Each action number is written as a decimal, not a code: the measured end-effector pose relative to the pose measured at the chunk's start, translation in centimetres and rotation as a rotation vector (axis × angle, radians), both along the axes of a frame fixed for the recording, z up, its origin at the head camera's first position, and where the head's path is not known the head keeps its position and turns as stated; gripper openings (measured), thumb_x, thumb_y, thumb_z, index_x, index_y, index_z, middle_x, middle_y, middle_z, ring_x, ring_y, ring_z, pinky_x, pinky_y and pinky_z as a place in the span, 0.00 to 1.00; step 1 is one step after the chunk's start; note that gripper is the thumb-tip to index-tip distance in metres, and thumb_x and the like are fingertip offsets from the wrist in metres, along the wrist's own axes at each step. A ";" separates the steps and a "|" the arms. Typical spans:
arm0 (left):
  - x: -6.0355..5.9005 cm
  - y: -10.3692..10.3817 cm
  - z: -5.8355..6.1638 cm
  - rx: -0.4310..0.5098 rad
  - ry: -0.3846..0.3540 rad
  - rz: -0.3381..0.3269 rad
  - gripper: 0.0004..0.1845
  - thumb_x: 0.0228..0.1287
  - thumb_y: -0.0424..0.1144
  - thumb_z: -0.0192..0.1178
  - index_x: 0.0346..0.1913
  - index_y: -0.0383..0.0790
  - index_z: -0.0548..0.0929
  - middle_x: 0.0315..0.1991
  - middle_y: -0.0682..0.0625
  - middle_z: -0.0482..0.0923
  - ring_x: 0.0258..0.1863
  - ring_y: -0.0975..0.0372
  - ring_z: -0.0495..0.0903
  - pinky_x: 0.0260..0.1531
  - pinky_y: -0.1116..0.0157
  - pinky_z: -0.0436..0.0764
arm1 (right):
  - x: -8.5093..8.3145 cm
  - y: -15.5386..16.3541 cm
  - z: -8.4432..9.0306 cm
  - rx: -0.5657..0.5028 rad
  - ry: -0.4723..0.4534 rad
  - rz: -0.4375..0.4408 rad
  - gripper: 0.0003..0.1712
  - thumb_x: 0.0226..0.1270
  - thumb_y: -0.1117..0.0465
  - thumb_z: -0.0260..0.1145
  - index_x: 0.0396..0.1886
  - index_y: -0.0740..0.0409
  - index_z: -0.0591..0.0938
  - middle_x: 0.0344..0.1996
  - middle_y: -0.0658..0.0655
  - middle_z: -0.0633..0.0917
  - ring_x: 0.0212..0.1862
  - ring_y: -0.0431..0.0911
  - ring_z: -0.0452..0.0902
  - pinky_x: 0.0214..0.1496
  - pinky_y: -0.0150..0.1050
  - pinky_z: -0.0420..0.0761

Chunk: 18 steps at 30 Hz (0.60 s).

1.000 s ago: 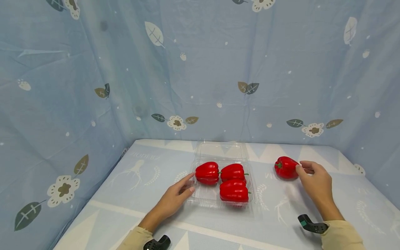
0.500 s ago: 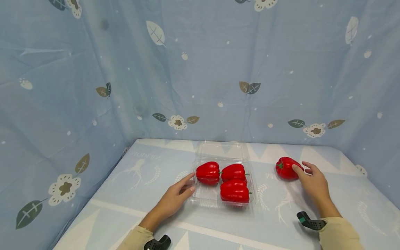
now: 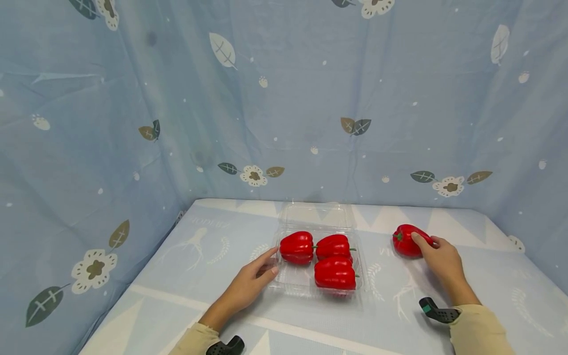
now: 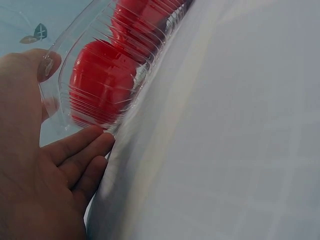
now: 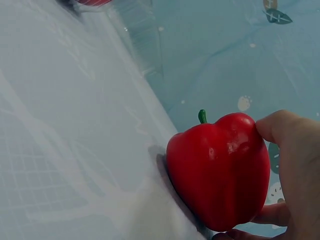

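A clear plastic clamshell tray (image 3: 290, 282) holds three glossy red bell peppers (image 3: 335, 272). The left hand (image 3: 248, 286) rests against the tray's left edge, fingers straight, thumb on the rim. Right of the tray, well apart, the right hand (image 3: 441, 259) curls thumb and fingers around a fourth red bell pepper (image 3: 406, 240) lying on the pale blue tablecloth (image 3: 186, 266).

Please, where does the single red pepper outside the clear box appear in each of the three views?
Head view: the loose red bell pepper lies on the table at right, the right hand gripping it.
Left wrist view: not in it; only peppers inside the clear plastic box show.
Right wrist view: at lower right, large, gripped by thumb and fingers.
Shared landmark: the clear plastic box.
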State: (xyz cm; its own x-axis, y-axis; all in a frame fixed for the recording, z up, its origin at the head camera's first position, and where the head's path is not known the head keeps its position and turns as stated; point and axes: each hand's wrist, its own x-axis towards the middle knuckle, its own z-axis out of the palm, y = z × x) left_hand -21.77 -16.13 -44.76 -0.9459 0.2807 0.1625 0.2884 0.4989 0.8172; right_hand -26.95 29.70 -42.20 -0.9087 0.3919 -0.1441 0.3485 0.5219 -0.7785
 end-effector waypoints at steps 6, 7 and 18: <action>0.0 0.0 -0.1 0.007 -0.003 -0.002 0.28 0.70 0.51 0.54 0.71 0.61 0.62 0.59 0.49 0.75 0.57 0.60 0.75 0.59 0.54 0.72 | 0.0 -0.3 0.0 -0.006 0.004 0.016 0.65 0.55 0.22 0.50 0.73 0.70 0.47 0.68 0.76 0.55 0.66 0.70 0.52 0.59 0.64 0.68; 0.0 0.0 -0.1 0.006 -0.003 -0.002 0.28 0.70 0.51 0.54 0.71 0.61 0.62 0.59 0.49 0.75 0.57 0.60 0.75 0.59 0.54 0.72 | 0.0 -0.3 0.0 -0.007 0.006 0.023 0.66 0.55 0.22 0.51 0.73 0.70 0.46 0.68 0.76 0.54 0.66 0.70 0.52 0.59 0.63 0.68; -0.1 0.0 -0.2 0.000 -0.006 -0.008 0.28 0.70 0.51 0.53 0.71 0.62 0.62 0.60 0.49 0.74 0.57 0.59 0.75 0.58 0.53 0.72 | 0.2 -0.7 -0.1 -0.023 0.065 0.090 0.63 0.58 0.28 0.57 0.74 0.67 0.43 0.70 0.75 0.51 0.67 0.70 0.51 0.58 0.62 0.70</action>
State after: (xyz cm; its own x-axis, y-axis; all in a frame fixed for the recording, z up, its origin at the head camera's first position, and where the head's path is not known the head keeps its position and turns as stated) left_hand -21.87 -16.12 -44.93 -0.9448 0.2880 0.1565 0.2870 0.4964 0.8193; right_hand -26.71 29.05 -42.32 -0.9479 0.3052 -0.0914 0.2490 0.5308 -0.8100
